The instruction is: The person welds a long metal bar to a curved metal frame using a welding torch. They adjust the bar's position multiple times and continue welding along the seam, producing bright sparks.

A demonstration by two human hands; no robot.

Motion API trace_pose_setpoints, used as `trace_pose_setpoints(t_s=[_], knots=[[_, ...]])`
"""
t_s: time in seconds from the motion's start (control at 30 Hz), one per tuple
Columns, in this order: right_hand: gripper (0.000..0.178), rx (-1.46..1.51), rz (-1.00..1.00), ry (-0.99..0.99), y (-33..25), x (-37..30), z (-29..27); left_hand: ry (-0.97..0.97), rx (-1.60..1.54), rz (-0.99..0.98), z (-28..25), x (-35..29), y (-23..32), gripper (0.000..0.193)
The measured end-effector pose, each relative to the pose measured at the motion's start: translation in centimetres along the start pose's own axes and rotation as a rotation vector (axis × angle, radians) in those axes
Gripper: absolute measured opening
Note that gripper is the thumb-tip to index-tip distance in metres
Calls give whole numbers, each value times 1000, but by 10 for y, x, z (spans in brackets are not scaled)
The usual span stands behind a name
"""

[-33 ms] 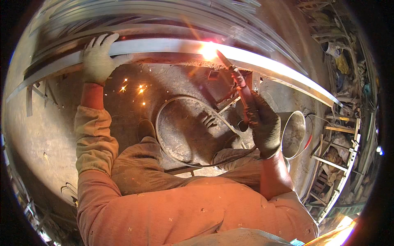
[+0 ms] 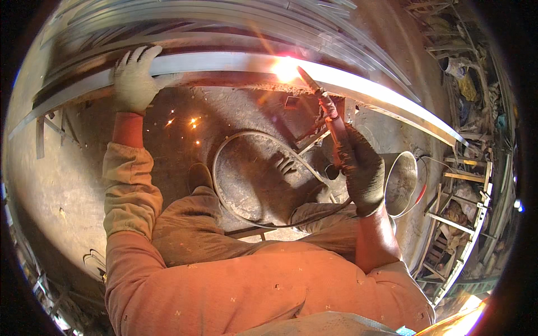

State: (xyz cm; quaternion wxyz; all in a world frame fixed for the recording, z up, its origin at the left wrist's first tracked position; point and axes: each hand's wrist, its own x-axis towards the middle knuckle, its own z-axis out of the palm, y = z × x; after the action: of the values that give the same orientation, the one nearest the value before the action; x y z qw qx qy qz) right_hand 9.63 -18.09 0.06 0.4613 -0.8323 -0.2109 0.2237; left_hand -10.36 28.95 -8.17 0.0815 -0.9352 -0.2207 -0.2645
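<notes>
A long, pale metal bar (image 2: pixel 218 63) stretches across the far side, resting on a rusty support. My left hand (image 2: pixel 134 81), in a light work glove, grips it at the left, fingers over its far edge and thumb along the near side. In my gloved right hand (image 2: pixel 363 171) is a welding torch (image 2: pixel 335 126), tilted up and to the left. Its tip meets the bar in a bright glare (image 2: pixel 287 70), which hides the exact point of contact. Several orange sparks (image 2: pixel 193 121) hang below the bar, to the right of my left hand.
A cable (image 2: pixel 216 168) loops over the floor between my legs and up toward my right hand. Right of that hand stands a metal bucket (image 2: pixel 401 185). Beyond the bar lie several long metal profiles (image 2: pixel 241 25). A ladder-like frame (image 2: pixel 468 241) and scrap line the right.
The sparks below the bar have shifted slightly. Both hands, the torch and the bar stay in nearly the same place.
</notes>
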Motion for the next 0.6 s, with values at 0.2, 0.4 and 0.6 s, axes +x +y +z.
trace_pose_setpoints(t_s=[0.2, 0.4, 0.6], knots=[[42, 1, 113, 49, -18, -2, -4, 73, -42, 38, 13, -1, -11, 77], [42, -61, 126, 54, -23, -5, -6, 57, -29, 26, 7, -6, -13, 78], [39, -37, 122, 61, -24, -4, -5, -141, -158, -30, -7, -8, -2, 80]])
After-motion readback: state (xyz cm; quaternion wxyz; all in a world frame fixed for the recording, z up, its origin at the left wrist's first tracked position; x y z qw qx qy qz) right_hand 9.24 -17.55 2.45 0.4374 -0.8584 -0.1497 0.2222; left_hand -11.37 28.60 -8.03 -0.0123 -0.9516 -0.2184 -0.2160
